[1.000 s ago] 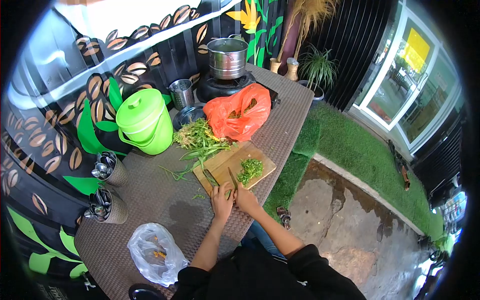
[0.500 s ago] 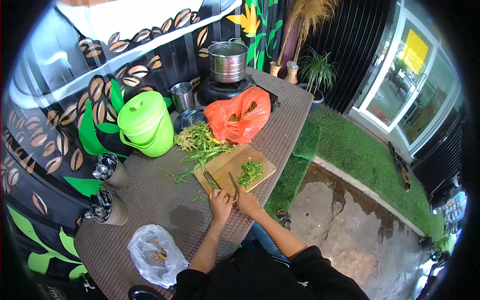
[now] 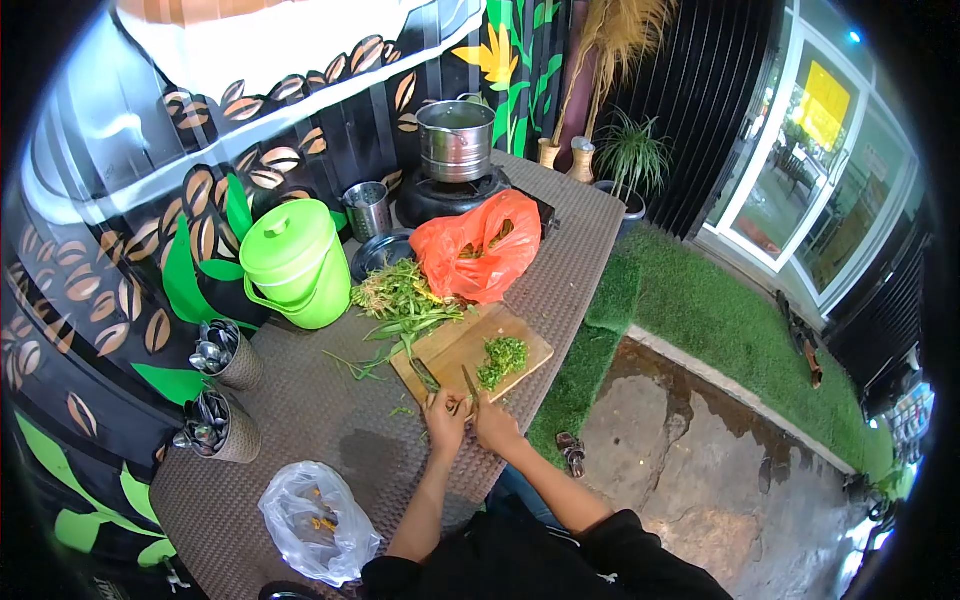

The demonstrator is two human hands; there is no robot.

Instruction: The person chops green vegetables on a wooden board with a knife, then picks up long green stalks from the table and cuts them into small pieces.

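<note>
A wooden cutting board [image 3: 455,340] lies on the woven brown counter [image 3: 320,410]. On it sits a small heap of chopped greens [image 3: 502,356]. My right hand [image 3: 492,424] grips a knife [image 3: 468,381] whose blade points away over the board's near edge. My left hand [image 3: 444,418] pins a thin bunch of green stems [image 3: 424,375] on the board right beside the blade. The two hands touch at the board's near corner. A loose pile of uncut leafy stems [image 3: 400,298] spreads off the board's far left side.
A green lidded bucket [image 3: 293,262] stands left of the stems, an orange plastic bag [image 3: 478,247] behind the board. Farther back a steel pot [image 3: 456,140] sits on a burner. Two cutlery holders [image 3: 222,385] line the left edge. A clear bag [image 3: 315,520] lies near me.
The view has shifted slightly, moving everything a little lower in the frame. My hands stay together at the board's near corner, knife against the stems.
</note>
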